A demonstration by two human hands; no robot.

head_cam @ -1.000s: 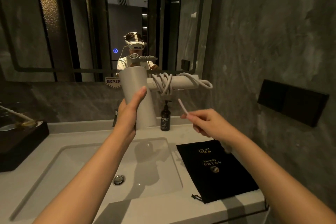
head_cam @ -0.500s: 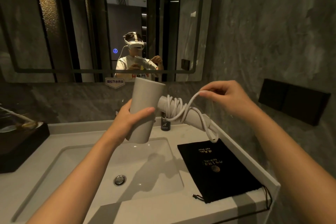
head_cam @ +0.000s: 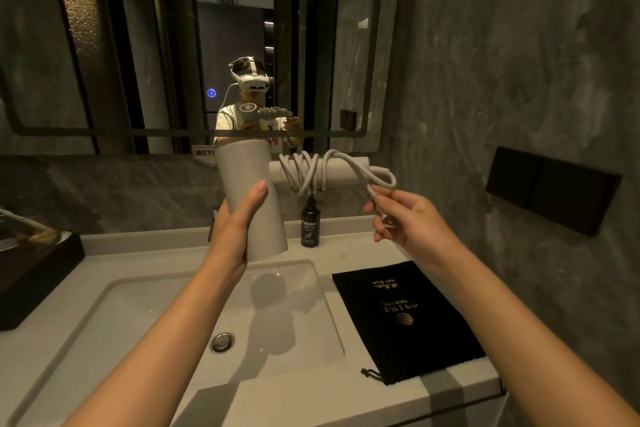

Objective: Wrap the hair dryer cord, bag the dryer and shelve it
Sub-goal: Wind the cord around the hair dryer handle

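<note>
left hand (head_cam: 239, 229) grasps dryer (head_cam: 251, 198) | right hand (head_cam: 408, 222) pinches cord (head_cam: 311, 172) end | risk: slack loops slide off handle, wrap unwinds

Dim, warm-greenish light from overhead. Dryer (head_cam: 249, 198) throws a soft shadow into the sink (head_cam: 145, 315); arm shadows cross the worktop (head_cam: 311, 402) front edge. Right hand (head_cam: 412, 222) slightly motion-blurred. Wide-angle bends wall and mirror (head_cam: 104, 45) lines at edges. Dark corners noisy.

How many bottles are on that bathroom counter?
1: a dark pump bottle stands at the back of the counter, behind the hair dryer. Others may be hidden.
</note>
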